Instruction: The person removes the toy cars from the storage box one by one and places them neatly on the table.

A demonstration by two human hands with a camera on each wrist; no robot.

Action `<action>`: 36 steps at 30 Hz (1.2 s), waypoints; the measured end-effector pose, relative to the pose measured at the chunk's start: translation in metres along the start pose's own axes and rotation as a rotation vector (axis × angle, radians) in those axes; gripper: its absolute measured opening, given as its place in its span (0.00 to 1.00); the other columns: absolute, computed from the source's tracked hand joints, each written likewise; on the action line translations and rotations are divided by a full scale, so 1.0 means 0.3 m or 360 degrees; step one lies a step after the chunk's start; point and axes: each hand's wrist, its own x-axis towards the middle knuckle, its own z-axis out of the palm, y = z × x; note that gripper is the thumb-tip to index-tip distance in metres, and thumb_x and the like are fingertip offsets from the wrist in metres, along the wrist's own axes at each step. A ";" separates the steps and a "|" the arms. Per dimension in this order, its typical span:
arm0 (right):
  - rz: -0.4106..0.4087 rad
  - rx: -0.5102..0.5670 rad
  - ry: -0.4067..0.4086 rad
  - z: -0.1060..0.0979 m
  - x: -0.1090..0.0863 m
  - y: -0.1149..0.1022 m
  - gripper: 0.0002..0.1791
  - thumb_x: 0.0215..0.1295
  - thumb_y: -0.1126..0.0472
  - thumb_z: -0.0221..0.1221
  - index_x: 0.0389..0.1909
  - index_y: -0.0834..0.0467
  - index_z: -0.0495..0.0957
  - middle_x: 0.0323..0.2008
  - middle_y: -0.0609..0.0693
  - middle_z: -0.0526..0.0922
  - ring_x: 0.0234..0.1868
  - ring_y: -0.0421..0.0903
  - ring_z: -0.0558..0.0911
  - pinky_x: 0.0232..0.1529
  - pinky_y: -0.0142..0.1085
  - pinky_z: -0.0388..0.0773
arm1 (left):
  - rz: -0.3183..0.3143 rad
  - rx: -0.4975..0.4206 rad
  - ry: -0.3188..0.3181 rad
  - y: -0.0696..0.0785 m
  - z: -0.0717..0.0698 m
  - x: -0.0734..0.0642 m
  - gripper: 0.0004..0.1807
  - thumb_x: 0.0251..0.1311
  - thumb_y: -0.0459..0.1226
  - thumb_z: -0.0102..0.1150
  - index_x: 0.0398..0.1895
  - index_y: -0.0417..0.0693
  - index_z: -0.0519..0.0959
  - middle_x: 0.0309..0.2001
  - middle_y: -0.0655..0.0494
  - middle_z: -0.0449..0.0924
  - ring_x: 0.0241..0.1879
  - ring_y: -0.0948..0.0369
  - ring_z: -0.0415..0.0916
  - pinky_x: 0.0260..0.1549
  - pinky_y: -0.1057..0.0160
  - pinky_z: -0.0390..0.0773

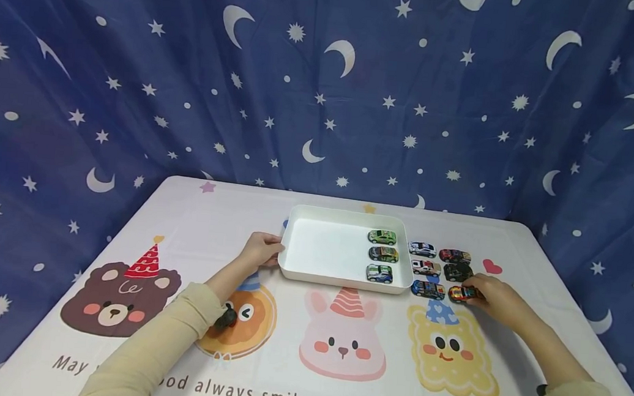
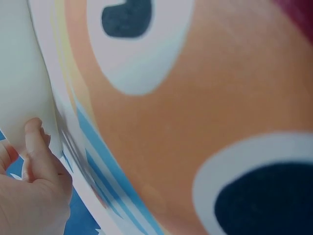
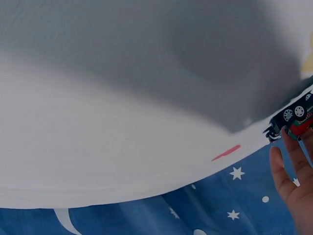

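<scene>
A white rectangular tray (image 1: 321,247) lies on the table, with a green toy car (image 1: 382,237), a dark yellow-red one (image 1: 383,254) and a blue-and-green one (image 1: 380,273) in a column at its right end. My left hand (image 1: 260,250) pinches the tray's left wall; in the left wrist view the thumb (image 2: 34,139) lies against the wall. Right of the tray, my right hand (image 1: 489,293) holds the tail end of an orange-red toy car (image 1: 462,294) between its fingertips. Only part of the right hand (image 3: 293,186) shows in its wrist view, beside the cars.
Around the held car stand a black toy car (image 1: 458,272), a red-and-blue one (image 1: 454,256), a blue one (image 1: 428,289) and two white ones, the upper (image 1: 422,249) close to the tray. The tablecloth (image 1: 260,384) bears printed animals; a blue starry curtain (image 1: 357,102) hangs behind.
</scene>
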 end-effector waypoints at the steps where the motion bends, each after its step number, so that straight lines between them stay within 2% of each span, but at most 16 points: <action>1: 0.0005 -0.0001 0.0002 0.004 0.000 0.000 0.13 0.49 0.67 0.67 0.36 0.67 0.79 0.29 0.54 0.80 0.27 0.42 0.74 0.27 0.39 0.76 | -0.0001 0.0001 -0.0001 -0.002 0.000 0.000 0.18 0.60 0.31 0.54 0.54 0.32 0.75 0.48 0.37 0.79 0.25 0.69 0.77 0.26 0.72 0.83; 10: 0.0030 -0.0015 0.0006 0.020 -0.002 -0.009 0.14 0.49 0.66 0.68 0.36 0.67 0.79 0.30 0.55 0.80 0.28 0.45 0.76 0.29 0.43 0.78 | -0.0004 -0.0016 -0.0005 -0.015 0.002 -0.015 0.18 0.61 0.31 0.53 0.54 0.32 0.74 0.47 0.36 0.80 0.24 0.69 0.76 0.24 0.73 0.83; 14: 0.0057 -0.0021 -0.0015 0.021 -0.002 -0.009 0.15 0.49 0.66 0.68 0.37 0.68 0.79 0.29 0.55 0.80 0.26 0.43 0.73 0.26 0.40 0.76 | -0.0010 -0.0012 -0.0004 -0.018 0.005 -0.015 0.18 0.61 0.31 0.54 0.53 0.32 0.75 0.47 0.37 0.80 0.25 0.69 0.76 0.26 0.72 0.83; 19: 0.0054 0.0000 0.0041 -0.003 0.014 -0.028 0.14 0.51 0.67 0.67 0.39 0.67 0.79 0.33 0.58 0.83 0.33 0.52 0.81 0.34 0.47 0.81 | -0.0010 -0.0018 0.0005 -0.026 0.002 -0.014 0.18 0.61 0.31 0.54 0.53 0.33 0.75 0.47 0.37 0.80 0.24 0.69 0.76 0.25 0.72 0.83; 21: 0.0029 0.0000 0.0081 -0.022 0.031 -0.044 0.14 0.52 0.67 0.66 0.40 0.67 0.79 0.35 0.60 0.83 0.38 0.57 0.82 0.38 0.50 0.82 | -0.0011 -0.0017 0.0009 -0.022 0.002 -0.015 0.18 0.61 0.31 0.54 0.53 0.33 0.75 0.47 0.37 0.80 0.24 0.69 0.76 0.25 0.72 0.83; 27: -0.0012 0.0039 0.0145 -0.076 0.099 -0.096 0.16 0.54 0.68 0.64 0.45 0.68 0.79 0.41 0.63 0.83 0.42 0.60 0.81 0.43 0.54 0.81 | -0.0017 -0.0013 -0.0006 -0.003 0.008 -0.001 0.17 0.61 0.31 0.55 0.52 0.33 0.76 0.46 0.38 0.80 0.25 0.68 0.76 0.25 0.72 0.83; 33: 0.0073 0.0287 0.0078 -0.109 0.211 -0.173 0.16 0.60 0.66 0.60 0.49 0.68 0.77 0.46 0.65 0.81 0.48 0.61 0.79 0.50 0.55 0.79 | -0.0001 -0.0021 0.0004 0.003 0.003 -0.004 0.17 0.60 0.30 0.54 0.52 0.32 0.76 0.46 0.37 0.80 0.25 0.68 0.77 0.25 0.71 0.83; 36: 0.0063 0.0395 0.0077 -0.113 0.269 -0.199 0.17 0.61 0.66 0.59 0.50 0.68 0.76 0.48 0.65 0.80 0.49 0.61 0.78 0.51 0.55 0.78 | -0.0011 -0.0020 0.0008 0.012 0.008 -0.001 0.17 0.60 0.30 0.54 0.52 0.33 0.76 0.46 0.37 0.80 0.24 0.68 0.76 0.25 0.71 0.83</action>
